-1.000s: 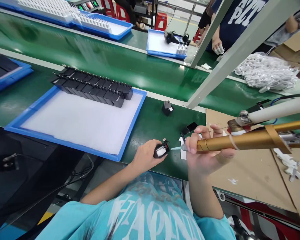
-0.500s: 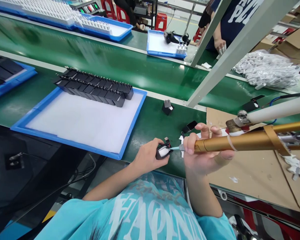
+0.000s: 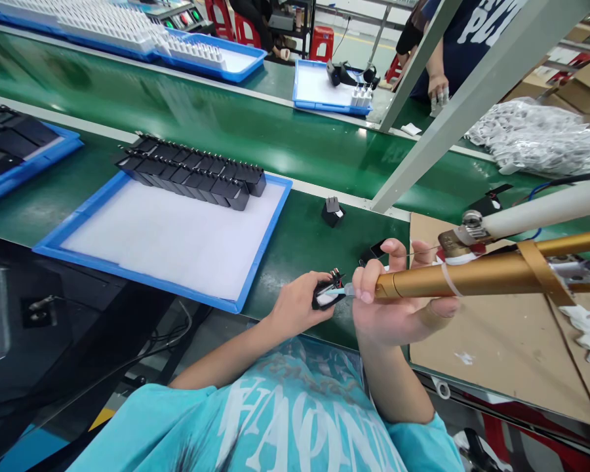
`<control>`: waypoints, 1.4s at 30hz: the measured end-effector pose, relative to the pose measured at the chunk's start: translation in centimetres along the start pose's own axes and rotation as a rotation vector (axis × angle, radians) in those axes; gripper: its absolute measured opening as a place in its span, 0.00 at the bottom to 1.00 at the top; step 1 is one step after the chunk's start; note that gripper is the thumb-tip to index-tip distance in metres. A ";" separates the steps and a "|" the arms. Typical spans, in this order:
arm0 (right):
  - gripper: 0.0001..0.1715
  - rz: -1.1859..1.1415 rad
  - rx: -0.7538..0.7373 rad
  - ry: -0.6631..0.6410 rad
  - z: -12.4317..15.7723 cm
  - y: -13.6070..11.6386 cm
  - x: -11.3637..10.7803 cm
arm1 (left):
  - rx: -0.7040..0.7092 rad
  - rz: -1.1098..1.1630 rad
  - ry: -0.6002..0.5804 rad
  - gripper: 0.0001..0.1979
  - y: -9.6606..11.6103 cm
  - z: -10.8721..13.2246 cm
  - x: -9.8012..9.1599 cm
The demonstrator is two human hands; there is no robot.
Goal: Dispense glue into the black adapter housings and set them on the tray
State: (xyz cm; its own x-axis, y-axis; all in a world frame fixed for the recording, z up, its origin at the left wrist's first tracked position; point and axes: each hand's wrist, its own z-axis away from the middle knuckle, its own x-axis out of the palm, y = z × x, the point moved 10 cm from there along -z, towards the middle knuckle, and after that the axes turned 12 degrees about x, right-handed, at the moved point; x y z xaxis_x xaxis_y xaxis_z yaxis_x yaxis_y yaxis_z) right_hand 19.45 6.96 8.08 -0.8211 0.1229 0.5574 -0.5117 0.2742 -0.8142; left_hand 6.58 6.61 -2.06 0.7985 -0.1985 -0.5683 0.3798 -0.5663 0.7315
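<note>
Clock directions run from the black case (image 3: 327, 301), which sits at the tabletop's near edge, its open side showing white inside. The left hand (image 3: 295, 305), at nine o'clock, grasps that case between thumb and fingers. At three o'clock the right hand (image 3: 396, 318) is wrapped around the gold tube (image 3: 432, 282). Half a second ago the tube's pale nozzle (image 3: 335, 292) was at the case's rim; now it reaches across the opening. The work appears to have passed from lining up to applying, though whether anything flows I cannot tell.

On the green tabletop (image 3: 295, 246), a sheet of cardboard (image 3: 472, 341) lies toward three o'clock. A pronged adapter (image 3: 333, 213) rests at twelve. At ten, a blue tray (image 3: 263, 248) bears rows of black adapters (image 3: 191, 174).

Beyond the green channel (image 3: 275, 124), a co-worker's hand (image 3: 438, 88) shows at one o'clock, bagged white items (image 3: 538, 134) at two, and a red stool (image 3: 322, 42) at twelve.
</note>
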 end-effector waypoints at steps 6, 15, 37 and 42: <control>0.26 -0.027 0.000 -0.086 0.0 0.2 0.9 | 0.088 0.070 0.069 0.21 1.1 -0.6 -0.5; 0.26 -0.079 -0.010 -0.119 0.2 0.3 1.0 | 0.119 0.025 0.066 0.23 1.5 -0.5 -0.8; 0.26 -0.062 -0.036 0.072 -0.4 -0.3 -3.9 | -0.137 0.408 -0.134 0.12 -3.9 -2.4 1.1; 0.26 -0.078 -0.036 0.032 -0.6 -0.5 -4.3 | 0.011 0.100 -0.065 0.10 -3.0 -2.7 -0.4</control>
State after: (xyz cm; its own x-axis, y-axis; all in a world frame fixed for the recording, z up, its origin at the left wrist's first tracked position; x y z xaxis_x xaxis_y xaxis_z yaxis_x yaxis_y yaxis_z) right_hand 23.34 6.84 6.17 -0.7704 0.1303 0.6241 -0.5636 0.3186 -0.7621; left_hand 6.41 10.48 -3.02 0.8003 -0.3058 -0.5157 0.2941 -0.5493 0.7821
